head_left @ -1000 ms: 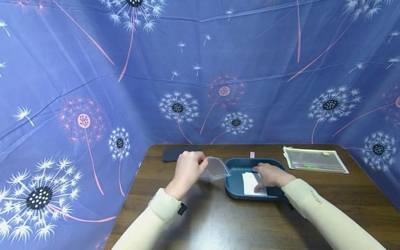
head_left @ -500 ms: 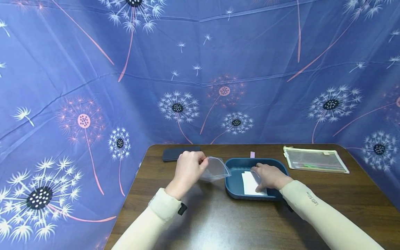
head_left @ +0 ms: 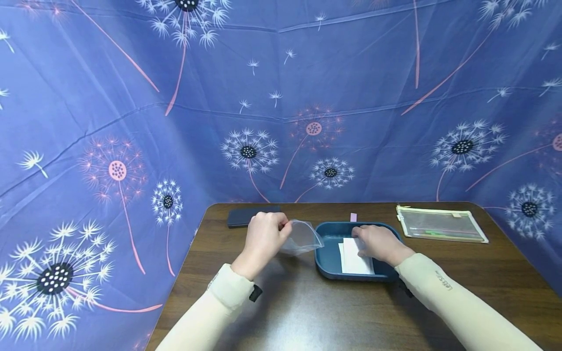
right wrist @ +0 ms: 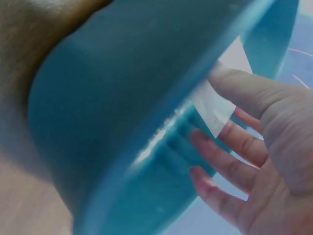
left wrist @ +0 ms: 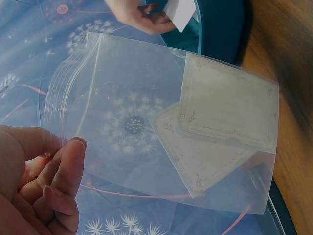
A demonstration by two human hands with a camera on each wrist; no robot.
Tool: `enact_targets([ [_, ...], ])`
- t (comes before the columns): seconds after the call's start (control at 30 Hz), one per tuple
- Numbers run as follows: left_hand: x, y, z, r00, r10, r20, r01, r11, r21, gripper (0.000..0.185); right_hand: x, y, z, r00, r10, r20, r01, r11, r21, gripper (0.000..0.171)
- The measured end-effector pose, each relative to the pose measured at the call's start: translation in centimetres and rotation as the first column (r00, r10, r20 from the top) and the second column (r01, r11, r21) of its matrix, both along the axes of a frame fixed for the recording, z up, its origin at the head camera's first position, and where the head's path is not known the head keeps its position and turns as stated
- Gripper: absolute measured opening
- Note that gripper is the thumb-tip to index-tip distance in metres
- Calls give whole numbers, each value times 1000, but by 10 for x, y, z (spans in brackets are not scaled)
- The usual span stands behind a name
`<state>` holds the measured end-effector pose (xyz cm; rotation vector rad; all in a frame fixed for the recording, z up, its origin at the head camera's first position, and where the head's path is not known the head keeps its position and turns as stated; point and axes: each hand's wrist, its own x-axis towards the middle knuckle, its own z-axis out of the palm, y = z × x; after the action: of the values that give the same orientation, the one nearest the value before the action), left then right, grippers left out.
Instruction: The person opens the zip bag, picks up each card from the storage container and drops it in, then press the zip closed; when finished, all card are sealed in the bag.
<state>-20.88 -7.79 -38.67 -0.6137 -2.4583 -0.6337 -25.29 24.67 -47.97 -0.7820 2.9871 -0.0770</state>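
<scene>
on the brown bench point(head_left: 307, 312) sits a blue tray point(head_left: 327, 265) where the right hand point(head_left: 378, 242) pinches a white card point(head_left: 354, 258), while the left hand's point(head_left: 263, 237) curled fingers point(left wrist: 66, 171) grip a clear bag point(left wrist: 161, 132) (two cards inside) just left.

Two bags point(head_left: 303, 236), one tray point(head_left: 327, 267), two hands point(head_left: 263, 236).

Your left hand point(head_left: 263, 236) pinches a clear zip bag point(left wrist: 161, 132) by its mouth edge, held off the tabletop just left of the tray. The bag holds two cream cards with ornate borders point(left wrist: 220, 117), overlapping and tilted. Your right hand point(head_left: 377, 242) lifts one edge of a white card point(head_left: 354, 256) lying inside the blue tray point(head_left: 327, 270).
</scene>
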Motion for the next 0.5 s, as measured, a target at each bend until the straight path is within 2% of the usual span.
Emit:
enact_targets([
  [0.1, 0, 0, 0, 1000, 2, 1, -2, 1000, -3, 29, 1, 1, 7, 1000, 8, -1, -9, 1000, -22, 28],
  [0.2, 0, 0, 1, 1000, 7, 1, -7, 1000, -10, 28, 3, 1, 15, 999, 14, 40, -11, 997, -74, 10],
  [0.4, 0, 1, 1, 1000, 7, 3, -7, 1000, -11, 30, 11, 2, 36, 985, 32, 172, 0, 983, -185, 13],
  [0.5, 0, 1, 1, 1000, 5, 0, -5, 1000, -7, 32, 14, 4, 44, 982, 34, 184, 4, 979, -203, 12],
])
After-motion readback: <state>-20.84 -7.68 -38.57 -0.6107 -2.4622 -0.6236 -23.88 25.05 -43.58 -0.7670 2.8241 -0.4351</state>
